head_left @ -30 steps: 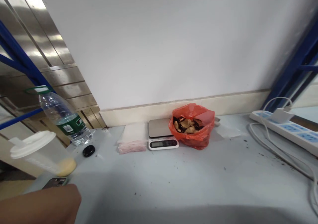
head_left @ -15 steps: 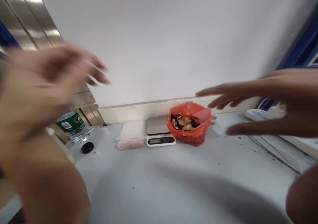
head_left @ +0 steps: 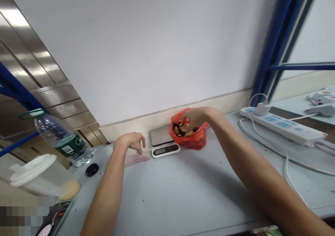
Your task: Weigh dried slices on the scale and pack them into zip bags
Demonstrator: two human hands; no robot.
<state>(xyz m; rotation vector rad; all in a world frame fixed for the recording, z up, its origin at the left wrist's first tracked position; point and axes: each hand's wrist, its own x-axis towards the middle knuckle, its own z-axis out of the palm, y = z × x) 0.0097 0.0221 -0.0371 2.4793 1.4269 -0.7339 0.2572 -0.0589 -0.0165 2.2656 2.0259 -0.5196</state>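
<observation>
My left hand (head_left: pixel 134 141) is over the stack of clear plastic bags (head_left: pixel 137 158), its fingers loosely bent and apart with nothing seen in them. Whether its fingertips touch the bags I cannot tell. A red plastic bag (head_left: pixel 195 141) stands with its mouth wide, holding dried brown slices (head_left: pixel 180 129). Over its right rim reaches my right hand (head_left: pixel 196 118), fingers curved above the slices, with red showing in the gap between them. Part of that hand's grasp is hidden. Between the two hands lies a flat digital scale (head_left: pixel 166 150), its metal plate partly behind the red bag.
At left are a water bottle (head_left: pixel 69 145), a black round cap (head_left: pixel 92 169), a white-lidded plastic jug (head_left: pixel 44 176) and a phone (head_left: pixel 56 218). A power strip (head_left: pixel 285 122) with cables (head_left: pixel 285 155) lies at right. A white wall (head_left: pixel 167 54) rises behind.
Both hands have moved from raised and wide apart, down and inward: the left over the clear bags, the right into the red bag's mouth. The camera view has shifted too.
</observation>
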